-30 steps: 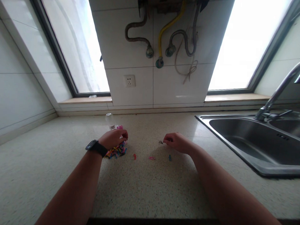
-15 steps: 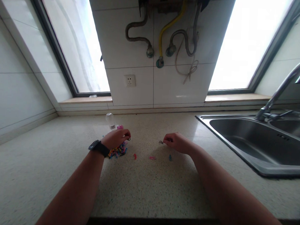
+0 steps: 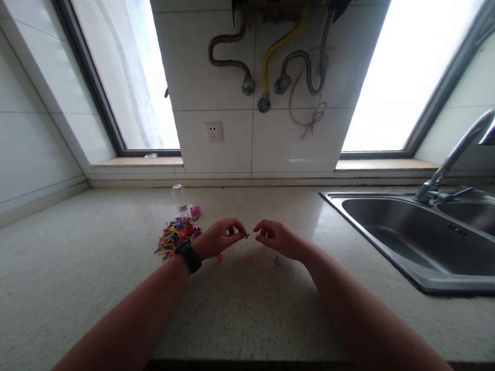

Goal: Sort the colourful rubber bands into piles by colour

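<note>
My left hand (image 3: 224,235), with a dark watch on its wrist, pinches a small black elastic band (image 3: 247,236) between thumb and fingertip, just above the counter. Close on the other side is my right hand (image 3: 275,237), its thumb and forefinger apart, with nothing visible between them. Behind the left wrist lies a heap of small coloured elastic bands (image 3: 175,234). In a loose row in front of the hands are a red bunch of bands (image 3: 219,258), a pink bunch (image 3: 248,260) and a blue bunch (image 3: 276,260).
A clear container (image 3: 178,198) and a pink cap (image 3: 195,211) stand behind the heap. On the right, a steel sink (image 3: 427,283) with a tap (image 3: 458,148) is set into the speckled counter (image 3: 242,316). Hoses and a socket (image 3: 213,132) are on the tiled wall.
My left hand has moved right from the heap with the black band, uncovering the pile. My right hand has shifted slightly left and its fingers have parted; the dark band beside it no longer shows.
</note>
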Motion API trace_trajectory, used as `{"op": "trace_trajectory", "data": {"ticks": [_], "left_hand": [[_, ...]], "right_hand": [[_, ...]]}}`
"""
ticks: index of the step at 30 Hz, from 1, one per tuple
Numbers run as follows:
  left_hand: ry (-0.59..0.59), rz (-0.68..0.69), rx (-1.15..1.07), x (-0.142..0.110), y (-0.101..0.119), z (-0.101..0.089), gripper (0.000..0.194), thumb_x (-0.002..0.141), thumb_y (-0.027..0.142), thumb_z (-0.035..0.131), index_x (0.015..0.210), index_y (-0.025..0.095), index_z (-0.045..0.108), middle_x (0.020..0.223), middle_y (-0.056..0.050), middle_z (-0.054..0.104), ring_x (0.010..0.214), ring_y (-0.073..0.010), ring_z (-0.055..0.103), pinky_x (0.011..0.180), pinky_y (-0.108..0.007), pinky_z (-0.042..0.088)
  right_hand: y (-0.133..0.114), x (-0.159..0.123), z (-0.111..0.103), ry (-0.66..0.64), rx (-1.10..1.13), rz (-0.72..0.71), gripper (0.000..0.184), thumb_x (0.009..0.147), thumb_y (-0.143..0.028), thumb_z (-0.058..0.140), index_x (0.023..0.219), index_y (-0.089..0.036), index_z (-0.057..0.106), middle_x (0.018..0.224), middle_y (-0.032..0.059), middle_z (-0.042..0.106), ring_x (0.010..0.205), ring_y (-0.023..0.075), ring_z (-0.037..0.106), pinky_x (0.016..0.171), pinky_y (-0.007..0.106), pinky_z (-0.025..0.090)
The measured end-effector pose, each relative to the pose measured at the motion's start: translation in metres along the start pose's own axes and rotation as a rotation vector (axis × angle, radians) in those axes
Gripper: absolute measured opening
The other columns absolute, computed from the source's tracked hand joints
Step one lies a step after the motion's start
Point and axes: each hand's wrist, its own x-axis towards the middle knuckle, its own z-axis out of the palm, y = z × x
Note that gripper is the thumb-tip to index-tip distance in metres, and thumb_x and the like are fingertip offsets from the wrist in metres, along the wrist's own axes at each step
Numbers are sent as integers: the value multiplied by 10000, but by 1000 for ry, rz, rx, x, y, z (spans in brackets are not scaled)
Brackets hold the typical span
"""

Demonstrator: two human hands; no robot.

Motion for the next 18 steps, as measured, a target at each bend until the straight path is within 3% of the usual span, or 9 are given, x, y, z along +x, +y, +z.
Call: {"op": "trace_trajectory", "data": {"ticks": [10,18], "left_hand": [[3,-15,-102,0,2,9,299,900,443,591,995,167,656,746,6,547,641,-97,444,570,-217,357],[37,34,90,-2,4,-2,235,929,363,540,1010,176,657,793,-3,591,658,-108,458,604,-229,372]], "right_hand": [[-7,2,13,22,135,-36,182,875,-334,617,896,-169,693,714,6,619,652,110,513,615,230,383],[7,3,0,123,26,5,209,885,-361,603,896,-176,699,720,8,642,639,116,513,603,231,370]]}}
